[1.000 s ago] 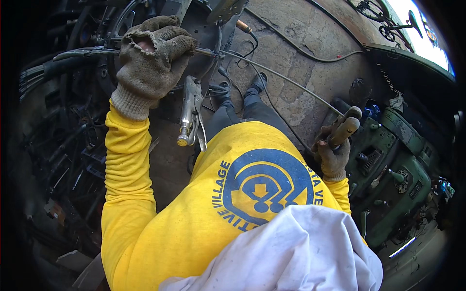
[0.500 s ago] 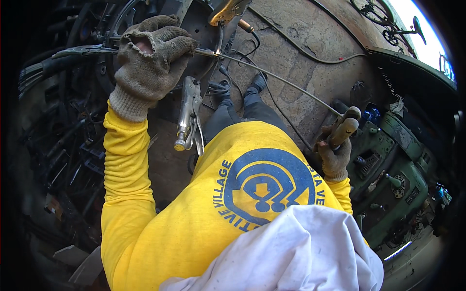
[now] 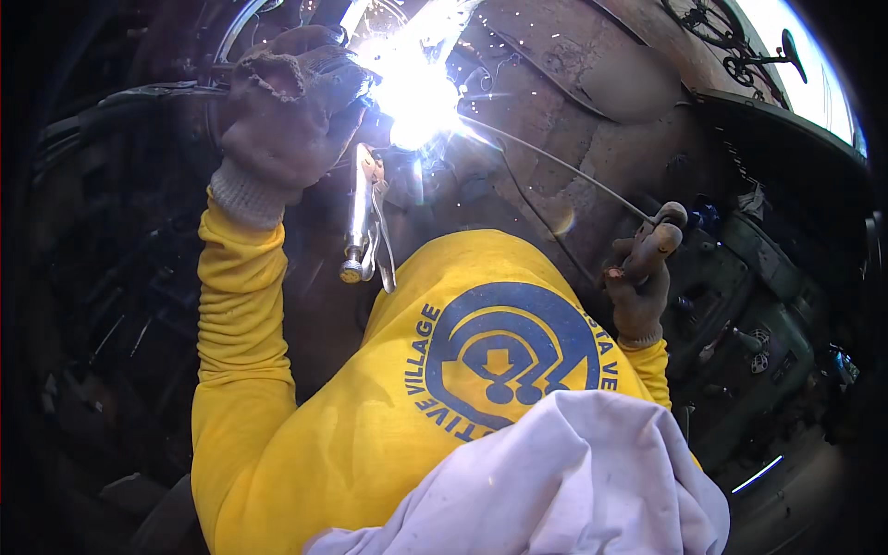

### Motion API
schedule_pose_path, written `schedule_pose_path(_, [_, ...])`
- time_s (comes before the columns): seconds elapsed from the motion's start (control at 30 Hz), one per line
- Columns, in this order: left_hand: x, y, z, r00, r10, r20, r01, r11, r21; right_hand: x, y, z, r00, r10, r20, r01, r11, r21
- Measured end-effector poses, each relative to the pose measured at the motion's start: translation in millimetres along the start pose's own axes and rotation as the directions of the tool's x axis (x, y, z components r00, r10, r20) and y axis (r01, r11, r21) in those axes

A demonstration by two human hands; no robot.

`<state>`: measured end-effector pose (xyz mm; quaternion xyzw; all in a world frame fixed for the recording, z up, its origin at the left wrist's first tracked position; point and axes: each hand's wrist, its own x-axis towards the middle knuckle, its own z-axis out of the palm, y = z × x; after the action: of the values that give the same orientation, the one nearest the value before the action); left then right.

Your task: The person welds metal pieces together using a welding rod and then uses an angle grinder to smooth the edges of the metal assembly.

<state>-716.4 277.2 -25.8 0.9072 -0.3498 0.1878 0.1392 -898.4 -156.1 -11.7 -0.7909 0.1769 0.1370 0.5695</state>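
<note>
My left hand, in a worn glove with a torn back, is closed around a thin metal rod at the upper left. Its fingers end beside a blinding welding arc, whose glare hides the rod's end and the joint. Chrome locking pliers hang just below that hand, jaws upward. On the right, my gloved right hand grips an electrode holder with brown rounded jaws. From it a long straight welding electrode runs up and left into the arc.
Dark cables cross the stone floor. A green machine stands at the right. Metal parts lie in shadow along the left, and a bicycle is at the top right. Sparks scatter around the arc.
The small glow at the electrode tip has flared into a bright arc with sparks and haze, and the surroundings look darker. Both hands stay nearly in place.
</note>
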Motion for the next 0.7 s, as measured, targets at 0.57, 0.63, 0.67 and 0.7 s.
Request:
schedule_pose_path(0.57, [22,5,-8,0.996,0.015,0.084,-0.011,0.998,-0.057,-8,0,4,0.995,0.092,-0.048,-0.087,0.99,0.108])
schedule_pose_path(0.63, [22,6,-8,0.996,0.024,0.09,-0.018,0.998,-0.067,-8,-1,6,0.996,0.07,-0.051,-0.064,0.992,0.111])
schedule_pose_path(0.67, [20,7,-6,0.997,0.015,0.078,-0.011,0.998,-0.054,-7,0,7,0.995,0.081,-0.049,-0.075,0.99,0.123])
schedule_pose_path(0.7, [19,8,-5,0.998,0.006,0.066,-0.003,0.999,-0.041,-7,0,7,0.995,0.093,-0.047,-0.086,0.987,0.135])
